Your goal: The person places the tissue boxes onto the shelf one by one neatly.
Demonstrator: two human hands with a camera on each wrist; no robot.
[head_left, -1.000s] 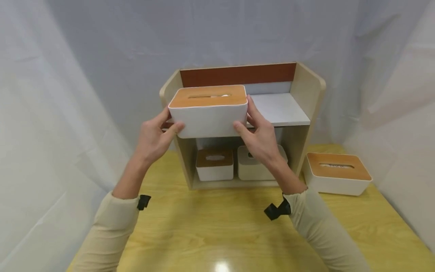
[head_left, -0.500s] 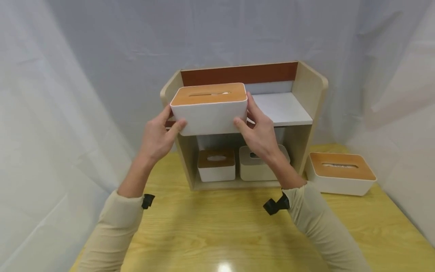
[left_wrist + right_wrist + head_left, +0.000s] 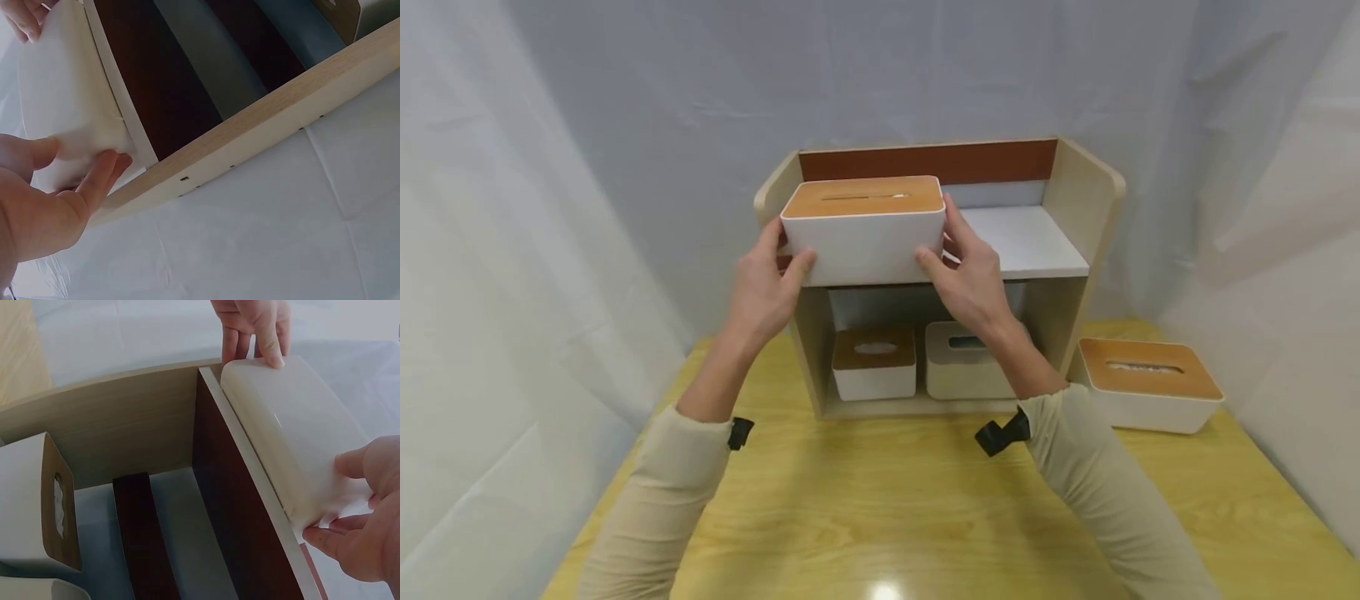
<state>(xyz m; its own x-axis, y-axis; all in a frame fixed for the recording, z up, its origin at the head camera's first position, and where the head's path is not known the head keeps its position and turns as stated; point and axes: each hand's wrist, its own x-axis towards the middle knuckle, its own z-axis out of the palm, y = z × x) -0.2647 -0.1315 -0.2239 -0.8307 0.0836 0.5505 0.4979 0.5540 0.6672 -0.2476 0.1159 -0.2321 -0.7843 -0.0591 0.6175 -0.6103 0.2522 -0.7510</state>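
A white tissue box (image 3: 868,248) with a wood-coloured slotted lid is at the left part of the upper shelf (image 3: 1026,237), level. My left hand (image 3: 765,287) grips its left end, thumb on the front face. At the opposite end my right hand (image 3: 973,279) holds it, thumb also in front and fingers along the side. In the right wrist view the tissue box (image 3: 300,425) lies along the shelf's front edge; whether its base touches the shelf I cannot tell. The box hides the shelf's left half in the head view.
The lower shelf of the wooden rack (image 3: 797,350) holds a brown-lidded tissue box (image 3: 875,379) and a beige one (image 3: 966,379). Right of the rack, another wood-lidded tissue box (image 3: 1152,408) stands on the yellow wood-grain table (image 3: 880,500). Pale sheeting hangs behind and at both sides.
The tissue box has moved slightly back toward the upper shelf, with both hands keeping hold. It now looks more level, and more of the lower compartment shows beneath it.
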